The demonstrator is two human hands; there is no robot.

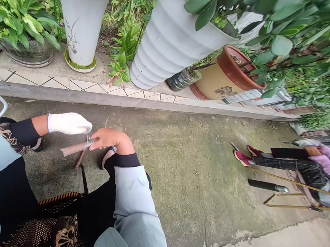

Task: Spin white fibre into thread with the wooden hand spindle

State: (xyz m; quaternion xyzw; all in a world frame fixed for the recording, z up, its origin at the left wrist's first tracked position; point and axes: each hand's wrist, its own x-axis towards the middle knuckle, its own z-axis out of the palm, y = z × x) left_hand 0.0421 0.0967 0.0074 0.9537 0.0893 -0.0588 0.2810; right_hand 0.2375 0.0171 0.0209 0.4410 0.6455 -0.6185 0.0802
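Note:
My left hand, in a white knitted glove, has its fingers pinched together on a thin wire. The wire runs down to a pale, translucent tube, where turns of it are wound around the end by my right hand. Bare and closed, my right hand grips that wound end, and the tube points away to the left. Below the tube a reddish-brown stick slants down. Whether it joins the tube is hidden. Both hands are held close together above the concrete ground, over my feet.
A tiled ledge runs across, bearing a white tall planter, a ribbed white pot and a brown-rimmed pot. At the right sits another person in red shoes, near a dark cylinder and yellow poles.

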